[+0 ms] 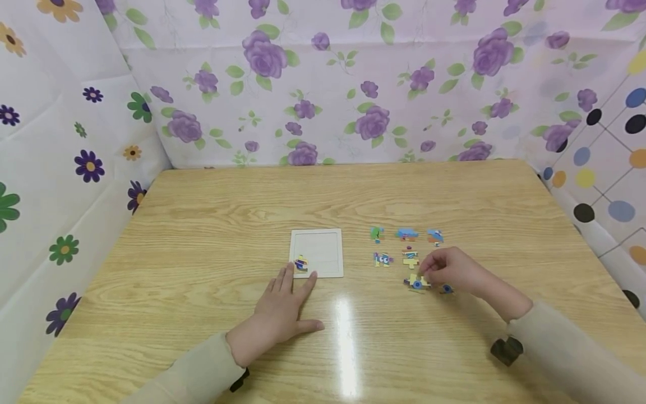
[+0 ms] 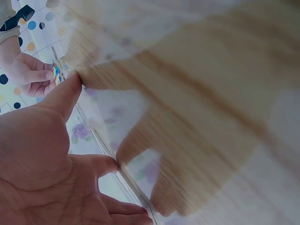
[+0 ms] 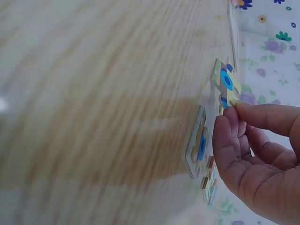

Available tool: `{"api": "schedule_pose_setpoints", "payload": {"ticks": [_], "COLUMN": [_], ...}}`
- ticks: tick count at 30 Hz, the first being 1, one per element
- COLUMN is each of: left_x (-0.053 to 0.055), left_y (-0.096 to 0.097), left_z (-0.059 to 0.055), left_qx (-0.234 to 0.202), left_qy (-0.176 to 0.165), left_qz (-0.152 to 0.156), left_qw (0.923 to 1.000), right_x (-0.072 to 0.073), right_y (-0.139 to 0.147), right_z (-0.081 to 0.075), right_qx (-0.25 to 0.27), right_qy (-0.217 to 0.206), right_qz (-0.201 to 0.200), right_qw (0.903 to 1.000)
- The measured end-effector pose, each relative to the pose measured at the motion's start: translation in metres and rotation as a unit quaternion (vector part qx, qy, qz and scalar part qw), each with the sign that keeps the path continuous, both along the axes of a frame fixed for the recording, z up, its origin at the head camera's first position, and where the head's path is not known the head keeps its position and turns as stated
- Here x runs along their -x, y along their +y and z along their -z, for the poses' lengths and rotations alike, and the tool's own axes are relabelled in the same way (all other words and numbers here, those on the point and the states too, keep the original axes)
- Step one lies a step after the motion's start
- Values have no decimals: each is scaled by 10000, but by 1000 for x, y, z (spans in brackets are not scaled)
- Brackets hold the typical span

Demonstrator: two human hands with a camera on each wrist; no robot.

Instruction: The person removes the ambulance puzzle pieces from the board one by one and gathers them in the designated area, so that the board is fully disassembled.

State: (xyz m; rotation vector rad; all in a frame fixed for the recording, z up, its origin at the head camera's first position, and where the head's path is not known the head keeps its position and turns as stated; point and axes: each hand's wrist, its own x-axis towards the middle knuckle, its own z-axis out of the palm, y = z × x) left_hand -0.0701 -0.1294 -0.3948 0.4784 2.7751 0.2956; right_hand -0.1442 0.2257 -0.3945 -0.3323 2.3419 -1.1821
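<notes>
My right hand [image 1: 451,270] pinches a yellow puzzle piece with a blue wheel [image 1: 417,281] between thumb and fingertips. In the right wrist view that piece [image 3: 226,84] stands tilted at the fingertips, above the table. Another wheel piece [image 3: 198,143] lies close below the hand. My left hand [image 1: 284,311] rests with spread, straight fingers at the near edge of a white square puzzle frame [image 1: 323,252]. One purple and yellow piece [image 1: 301,262] sits in the frame's near left corner. The left palm [image 2: 37,173] shows in the left wrist view.
Right of the frame, several loose pieces lie in rows: a green one [image 1: 376,234], blue ones [image 1: 406,233] [image 1: 435,235], one with eyes [image 1: 383,259] and a yellow one [image 1: 411,262]. The wooden table [image 1: 202,224] meets flowered cloth [image 1: 323,84] at the back.
</notes>
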Motion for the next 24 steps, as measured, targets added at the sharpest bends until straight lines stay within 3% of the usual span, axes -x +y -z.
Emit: {"api": "schedule_pose_setpoints", "payload": {"ticks": [9, 16, 24], "left_x": [0, 0, -1], "left_y": [-1, 0, 0], "left_z": [1, -2, -3], "left_qx": [25, 81, 75], "left_qy": [36, 36, 2], "left_qz": [-7, 40, 29], "left_qw": [10000, 10000, 10000], "right_x": [4, 5, 11], "right_y": [-2, -4, -6], "right_z": [-3, -4, -16], "right_qx": [-104, -286, -589], "right_qy": [-12, 110, 692], "right_qz": [-272, -111, -96], "right_qw": [9996, 9995, 9958]}}
